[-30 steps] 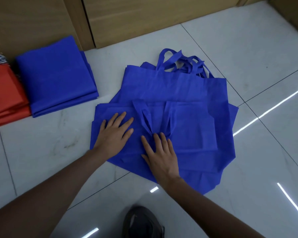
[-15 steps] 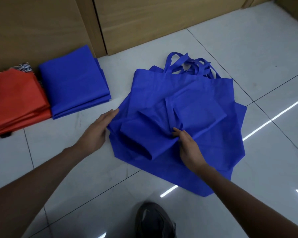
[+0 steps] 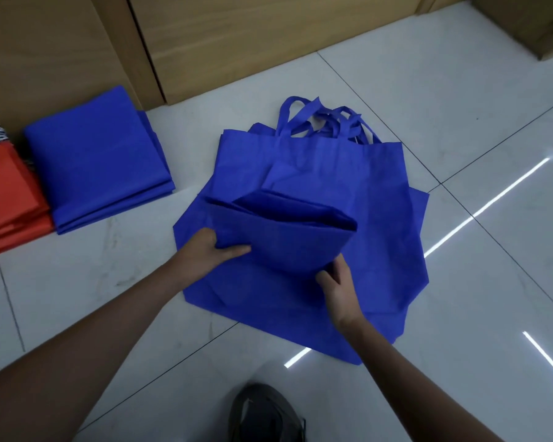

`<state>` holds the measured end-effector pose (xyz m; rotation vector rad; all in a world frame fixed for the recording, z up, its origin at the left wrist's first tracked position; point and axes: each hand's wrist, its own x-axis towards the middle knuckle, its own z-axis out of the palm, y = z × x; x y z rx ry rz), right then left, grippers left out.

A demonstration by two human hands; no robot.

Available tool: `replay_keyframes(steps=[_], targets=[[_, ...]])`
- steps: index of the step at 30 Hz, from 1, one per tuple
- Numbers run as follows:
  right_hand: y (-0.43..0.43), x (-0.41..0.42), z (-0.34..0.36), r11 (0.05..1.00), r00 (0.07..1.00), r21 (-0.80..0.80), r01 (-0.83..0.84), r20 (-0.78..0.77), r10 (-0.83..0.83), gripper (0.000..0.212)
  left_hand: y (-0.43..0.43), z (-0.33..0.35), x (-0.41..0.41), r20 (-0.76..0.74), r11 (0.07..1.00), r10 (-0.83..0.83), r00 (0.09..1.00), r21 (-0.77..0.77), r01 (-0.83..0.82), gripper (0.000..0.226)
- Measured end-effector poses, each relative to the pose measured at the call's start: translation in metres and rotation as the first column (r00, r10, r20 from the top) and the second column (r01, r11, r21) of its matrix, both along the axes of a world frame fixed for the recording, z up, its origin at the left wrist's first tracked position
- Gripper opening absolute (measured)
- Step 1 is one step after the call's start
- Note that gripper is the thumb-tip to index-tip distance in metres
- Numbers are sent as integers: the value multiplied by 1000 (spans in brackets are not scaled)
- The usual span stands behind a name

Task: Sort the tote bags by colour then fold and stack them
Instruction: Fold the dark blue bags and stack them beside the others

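A folded blue tote bag [image 3: 284,237] is lifted a little off a pile of flat blue tote bags [image 3: 374,244] on the floor. My left hand [image 3: 209,252] grips its left edge, thumb on top. My right hand [image 3: 337,279] pinches its lower right corner. The pile's handles [image 3: 320,119] bunch at the far side. To the left lies a stack of folded blue bags [image 3: 99,161], and beside that a stack of folded orange bags [image 3: 7,199] at the frame's left edge.
White floor tiles [image 3: 460,90] surround the bags. Wooden cabinet fronts [image 3: 237,36] run along the far side, and a wooden box [image 3: 524,20] stands at the top right. A dark shoe [image 3: 265,413] is at the bottom centre.
The top bag went from pressed flat under both palms to folded over. Both hands now grip it and hold it raised off the pile.
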<state>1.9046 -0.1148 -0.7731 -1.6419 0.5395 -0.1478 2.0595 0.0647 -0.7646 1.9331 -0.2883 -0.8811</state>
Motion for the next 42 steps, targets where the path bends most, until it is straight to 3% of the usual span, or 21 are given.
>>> replay_keyframes(steps=[3, 5, 7, 11, 15, 17, 19, 20, 23, 26, 28, 31, 35, 37, 39, 41, 42], targets=[[3, -11, -4, 999, 1000, 45, 14, -12, -14, 32, -3, -7, -2, 13, 997, 39, 999, 71, -40, 30], [9, -13, -5, 989, 989, 32, 145, -31, -144, 22, -10, -10, -6, 8, 998, 25, 1000, 59, -26, 20], [16, -12, -9, 936, 932, -20, 350, -88, -351, 6, -19, -13, -10, 11, 998, 38, 999, 54, -38, 34], [23, -3, -16, 808, 778, -117, 578, -219, -588, 23, -37, -26, -18, 85, 976, 160, 983, 134, -170, 40], [25, 10, -16, 771, 735, -271, 576, -242, -634, 48, -45, -35, -28, 224, 949, 235, 946, 156, -272, 34], [22, 16, -14, 758, 735, -435, 486, -265, -624, 60, -48, -37, -29, 280, 950, 193, 941, 186, -250, 35], [15, 20, -10, 744, 719, -502, 441, -299, -628, 58, -49, -37, -29, 342, 956, 94, 935, 231, -181, 32], [9, 22, -10, 744, 697, -470, 474, -316, -644, 55, -49, -37, -29, 385, 958, 40, 922, 247, -145, 31], [-13, 27, -10, 748, 656, -166, 642, -386, -649, 50, -50, -35, -27, 453, 968, -58, 890, 244, -61, 29], [-28, 27, -8, 781, 732, 52, 623, -392, -558, 24, -52, -31, -21, 324, 982, -51, 945, 188, -12, 21], [-31, 27, -8, 808, 780, 101, 581, -354, -517, 24, -51, -27, -17, 251, 986, 18, 968, 156, -59, 26], [-31, 30, -12, 822, 824, 178, 541, -307, -476, 25, -46, -19, -13, 49, 965, 231, 972, 113, -235, 62], [-17, 36, -13, 833, 871, 274, 481, -259, -418, 26, -34, -16, -5, 36, 948, 287, 957, 130, -289, 37], [-9, 39, -10, 891, 886, 126, 436, -235, -400, 38, -22, -12, 1, 32, 966, 247, 968, 73, -249, 28], [-7, 46, 0, 930, 928, -197, 310, -150, -341, 60, -7, -4, 6, 18, 986, 164, 986, 17, -165, 24], [-9, 60, 12, 878, 983, -471, 83, -108, -151, 76, 10, 4, 12, -1, 994, 95, 996, -49, -95, 24], [-12, 70, 16, 852, 987, -522, -39, -155, -50, 79, 19, 8, 15, -7, 994, 77, 997, -78, -77, 23]])
